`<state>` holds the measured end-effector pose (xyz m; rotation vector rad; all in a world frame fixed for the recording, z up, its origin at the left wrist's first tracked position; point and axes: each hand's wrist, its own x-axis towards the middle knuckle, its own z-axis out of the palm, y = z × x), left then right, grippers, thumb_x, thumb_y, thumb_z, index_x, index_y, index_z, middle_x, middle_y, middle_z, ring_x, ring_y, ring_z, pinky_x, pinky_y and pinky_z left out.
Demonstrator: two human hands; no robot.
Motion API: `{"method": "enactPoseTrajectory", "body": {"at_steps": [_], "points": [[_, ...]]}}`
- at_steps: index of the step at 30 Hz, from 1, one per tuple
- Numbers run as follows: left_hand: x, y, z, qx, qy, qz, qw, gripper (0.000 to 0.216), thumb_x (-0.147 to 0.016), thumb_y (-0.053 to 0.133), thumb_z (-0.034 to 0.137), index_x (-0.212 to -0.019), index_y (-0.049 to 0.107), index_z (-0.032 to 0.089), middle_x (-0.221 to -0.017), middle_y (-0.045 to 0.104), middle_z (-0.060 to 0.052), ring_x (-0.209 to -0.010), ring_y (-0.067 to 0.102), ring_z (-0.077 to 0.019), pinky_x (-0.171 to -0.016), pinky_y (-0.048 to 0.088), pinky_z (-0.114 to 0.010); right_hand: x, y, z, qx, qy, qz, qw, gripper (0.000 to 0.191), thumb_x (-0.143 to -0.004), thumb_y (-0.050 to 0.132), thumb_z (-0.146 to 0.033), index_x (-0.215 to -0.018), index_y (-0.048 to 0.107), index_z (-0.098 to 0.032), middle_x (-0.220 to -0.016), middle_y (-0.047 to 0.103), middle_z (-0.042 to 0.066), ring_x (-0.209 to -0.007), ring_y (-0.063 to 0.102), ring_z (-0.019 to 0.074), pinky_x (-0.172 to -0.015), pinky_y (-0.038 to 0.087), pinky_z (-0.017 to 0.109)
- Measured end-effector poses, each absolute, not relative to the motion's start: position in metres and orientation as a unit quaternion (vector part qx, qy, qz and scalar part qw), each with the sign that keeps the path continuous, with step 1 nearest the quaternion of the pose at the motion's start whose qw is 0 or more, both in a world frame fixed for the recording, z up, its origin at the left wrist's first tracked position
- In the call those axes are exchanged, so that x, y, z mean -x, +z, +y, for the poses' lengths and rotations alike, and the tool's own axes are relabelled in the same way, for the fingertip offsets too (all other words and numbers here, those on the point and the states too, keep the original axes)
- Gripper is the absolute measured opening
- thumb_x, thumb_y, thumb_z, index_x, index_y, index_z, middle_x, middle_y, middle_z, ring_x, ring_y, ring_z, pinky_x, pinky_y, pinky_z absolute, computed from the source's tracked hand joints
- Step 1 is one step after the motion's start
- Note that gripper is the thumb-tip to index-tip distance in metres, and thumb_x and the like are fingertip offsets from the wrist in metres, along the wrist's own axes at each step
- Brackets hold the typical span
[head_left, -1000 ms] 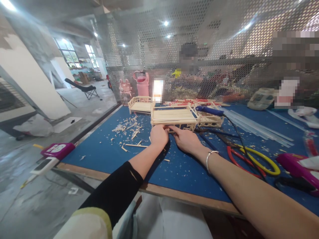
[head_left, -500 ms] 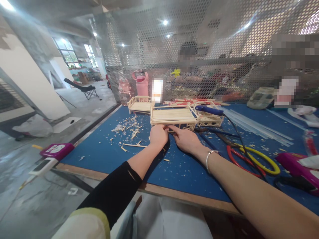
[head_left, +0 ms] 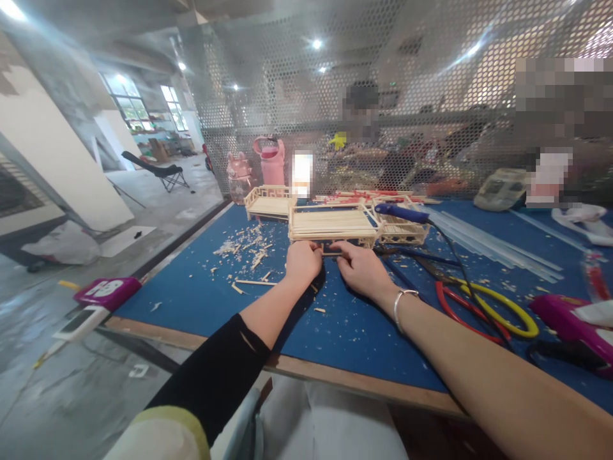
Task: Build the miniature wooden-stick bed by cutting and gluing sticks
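Observation:
A small bed-like frame of pale wooden sticks (head_left: 334,223), with a slatted top, stands in front of me on the blue work mat. Close to its front edge, my left hand (head_left: 303,263) is closed, its fingertips pinching one end of a short thin wooden stick (head_left: 330,253). My right hand (head_left: 363,269) has its thumb and forefinger around the other end. Part of the grip is hidden by the fingers. A second stick model (head_left: 269,203) stands behind to the left, and a third, open stick frame (head_left: 403,231) adjoins on the right.
A blue-handled tool (head_left: 402,213) rests on the right frame, its cord trailing. Pliers with red and yellow handles (head_left: 502,310), clear glue sticks (head_left: 493,246) and a purple glue gun (head_left: 575,326) lie right. Wood scraps (head_left: 256,246) litter the left. Perforated metal sheet (head_left: 287,96) stands behind.
My right forefinger has lifted and drawn back slightly from the left fingertips, so the short stick now shows between the hands. The stick models have stayed in place.

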<state>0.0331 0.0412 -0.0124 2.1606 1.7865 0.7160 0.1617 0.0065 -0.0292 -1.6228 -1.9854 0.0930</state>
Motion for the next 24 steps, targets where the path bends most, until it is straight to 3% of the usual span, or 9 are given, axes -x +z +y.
{"method": "enactPoseTrajectory", "body": {"at_steps": [5, 10, 12, 15, 19, 21, 24], "points": [[-0.02, -0.006, 0.042, -0.728, 0.241, 0.623, 0.156, 0.029, -0.077, 0.044, 0.015, -0.083, 0.073, 0.015, -0.087, 0.072, -0.007, -0.088, 0.064, -0.016, -0.08, 0.044, -0.021, -0.163, -0.028, 0.001, 0.595, 0.029, -0.706, 0.382, 0.021, -0.075, 0.041, -0.02, -0.087, 0.059, -0.018, -0.057, 0.056, 0.0, -0.055, 0.052, 0.015, -0.059, 0.04, 0.025], [-0.004, -0.001, 0.042, -0.72, 0.225, 0.628, 0.194, 0.027, -0.074, 0.047, 0.015, -0.081, 0.073, 0.013, -0.078, 0.072, -0.006, -0.075, 0.065, -0.0158, -0.073, 0.047, -0.02, -0.177, -0.005, -0.007, 0.578, -0.029, -0.625, 0.525, 0.022, -0.083, 0.036, -0.032, -0.078, 0.053, -0.019, -0.059, 0.051, -0.001, -0.052, 0.047, 0.0127, -0.055, 0.038, 0.024], [-0.004, -0.002, 0.043, -0.723, 0.221, 0.622, 0.203, 0.03, -0.074, 0.046, 0.015, -0.091, 0.072, 0.013, -0.073, 0.072, -0.005, -0.071, 0.065, -0.0153, -0.072, 0.047, -0.021, -0.19, 0.013, -0.005, 0.604, -0.088, -0.575, 0.545, 0.025, -0.085, 0.034, -0.031, -0.079, 0.054, -0.018, -0.063, 0.054, 0.002, -0.058, 0.049, 0.0142, -0.059, 0.039, 0.026], [-0.011, -0.006, 0.043, -0.738, 0.214, 0.601, 0.221, 0.041, -0.076, 0.044, 0.015, -0.112, 0.063, 0.015, -0.065, 0.07, -0.003, -0.065, 0.064, -0.0137, -0.068, 0.048, -0.02, -0.215, 0.038, 0.008, 0.673, -0.132, -0.546, 0.481, 0.024, -0.082, 0.036, -0.022, -0.084, 0.059, -0.015, -0.076, 0.06, 0.008, -0.071, 0.054, 0.0172, -0.066, 0.039, 0.029], [-0.017, -0.01, 0.043, -0.754, 0.211, 0.578, 0.23, 0.043, -0.077, 0.041, 0.015, -0.116, 0.06, 0.015, -0.062, 0.069, -0.003, -0.068, 0.065, -0.0136, -0.069, 0.048, -0.02, -0.25, 0.049, 0.038, 0.731, -0.121, -0.625, 0.244, 0.036, -0.071, 0.047, -0.01, -0.105, 0.059, -0.008, -0.109, 0.059, 0.021, -0.094, 0.054, 0.0243, -0.072, 0.036, 0.033], [-0.017, -0.011, 0.043, -0.756, 0.211, 0.574, 0.232, 0.043, -0.077, 0.041, 0.014, -0.115, 0.061, 0.016, -0.062, 0.069, -0.003, -0.069, 0.065, -0.0138, -0.07, 0.048, -0.02, -0.262, 0.043, 0.052, 0.742, -0.089, -0.642, 0.172, 0.036, -0.069, 0.052, -0.009, -0.103, 0.061, -0.004, -0.103, 0.061, 0.026, -0.088, 0.056, 0.025, -0.068, 0.035, 0.034], [-0.015, -0.01, 0.044, -0.758, 0.212, 0.571, 0.232, 0.043, -0.076, 0.041, 0.014, -0.113, 0.063, 0.018, -0.059, 0.068, -0.002, -0.066, 0.064, -0.0141, -0.069, 0.048, -0.021, -0.272, 0.029, 0.067, 0.738, -0.072, -0.646, 0.185, 0.026, -0.066, 0.061, -0.012, -0.089, 0.067, -0.002, -0.084, 0.065, 0.023, -0.073, 0.058, 0.0209, -0.061, 0.033, 0.033]]}}
